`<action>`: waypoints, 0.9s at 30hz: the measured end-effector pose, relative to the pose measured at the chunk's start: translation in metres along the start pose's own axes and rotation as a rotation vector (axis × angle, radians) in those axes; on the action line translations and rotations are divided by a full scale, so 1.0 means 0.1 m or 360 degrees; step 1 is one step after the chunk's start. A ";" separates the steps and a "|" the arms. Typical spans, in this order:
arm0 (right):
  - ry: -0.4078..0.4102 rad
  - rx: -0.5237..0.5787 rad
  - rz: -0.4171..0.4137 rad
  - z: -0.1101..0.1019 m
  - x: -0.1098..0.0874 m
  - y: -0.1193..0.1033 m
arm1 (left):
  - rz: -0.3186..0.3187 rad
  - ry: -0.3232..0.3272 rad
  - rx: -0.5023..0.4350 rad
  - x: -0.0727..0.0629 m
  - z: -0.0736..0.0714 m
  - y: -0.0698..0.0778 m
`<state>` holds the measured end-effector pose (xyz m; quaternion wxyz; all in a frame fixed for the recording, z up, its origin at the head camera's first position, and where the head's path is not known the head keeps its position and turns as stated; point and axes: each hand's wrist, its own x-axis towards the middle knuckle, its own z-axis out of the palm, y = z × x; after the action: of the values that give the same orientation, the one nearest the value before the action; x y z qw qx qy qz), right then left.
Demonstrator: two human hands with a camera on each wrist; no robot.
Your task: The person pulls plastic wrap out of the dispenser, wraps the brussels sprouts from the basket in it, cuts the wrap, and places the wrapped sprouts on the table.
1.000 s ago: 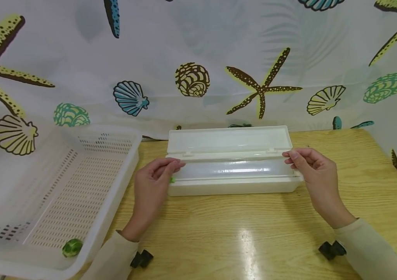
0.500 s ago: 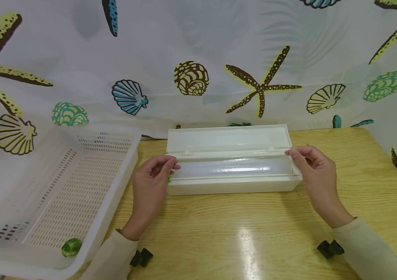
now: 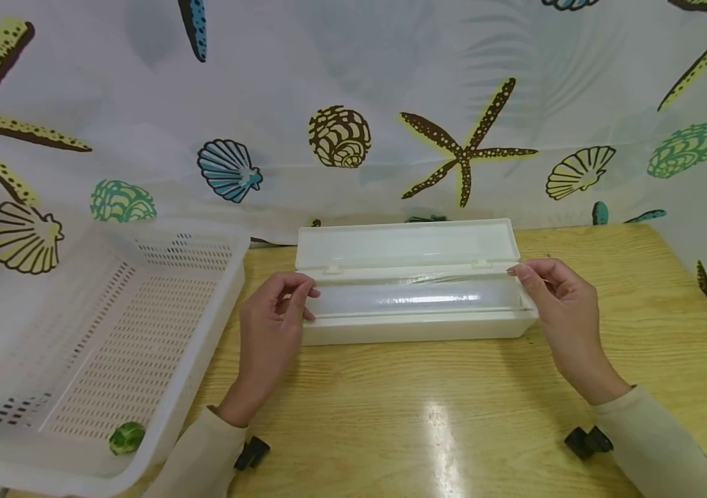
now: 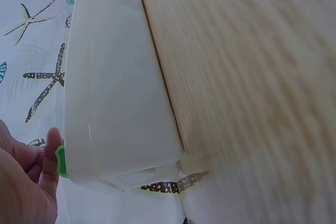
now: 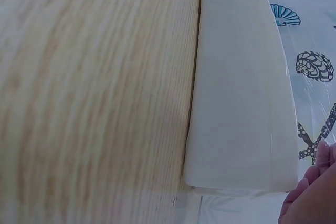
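Note:
A white cling film dispenser [image 3: 416,330] lies lengthwise across the wooden table, its lid [image 3: 406,245] swung back. Inside it shows a shiny roll of cling film [image 3: 416,297], with a creased strip of clear film along the back of the roll. At the box's left end, my left hand [image 3: 269,332] pinches the film's edge between thumb and fingers. My right hand [image 3: 568,318] does the same at the right end. Clear film streaks show beside the right fingers in the right wrist view. A green slider [image 4: 61,161] sits on the box by my left fingers, hidden in the head view.
To the left stands a white perforated plastic basket [image 3: 216,332]. A small green Brussels sprout [image 3: 126,438] lies in its near corner. Behind the table [image 3: 391,415] hangs a white cloth [image 3: 391,69] printed with shells and starfish.
My left fingertips have drawn slightly leftward, and the hand now covers the green slider. My right fingers have closed together and shifted slightly right. The box and basket stay in place.

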<state>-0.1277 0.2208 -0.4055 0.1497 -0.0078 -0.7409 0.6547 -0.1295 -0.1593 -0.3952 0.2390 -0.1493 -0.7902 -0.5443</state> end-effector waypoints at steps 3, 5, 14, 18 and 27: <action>0.0007 -0.0019 -0.0009 0.01 0.00 -0.01 | 0.0032 0.0007 0.0040 0.01 0.00 -0.01; 0.0022 -0.0056 -0.0018 0.01 0.01 -0.02 | 0.0045 0.0010 0.0061 0.01 0.00 -0.01; 0.0043 -0.0104 -0.0033 0.01 0.01 -0.07 | 0.0072 0.0036 0.0100 0.04 -0.01 -0.02; 0.0041 -0.0059 -0.0018 0.01 0.00 -0.07 | 0.0085 0.0079 0.0051 0.03 -0.01 0.00; 0.0031 0.0031 -0.0052 -0.01 -0.01 -0.05 | 0.0103 0.0121 0.0137 0.01 -0.02 0.04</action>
<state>-0.1257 0.2205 -0.4003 0.1678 -0.0006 -0.7331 0.6592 -0.1278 -0.1599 -0.3904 0.2925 -0.1435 -0.7980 -0.5070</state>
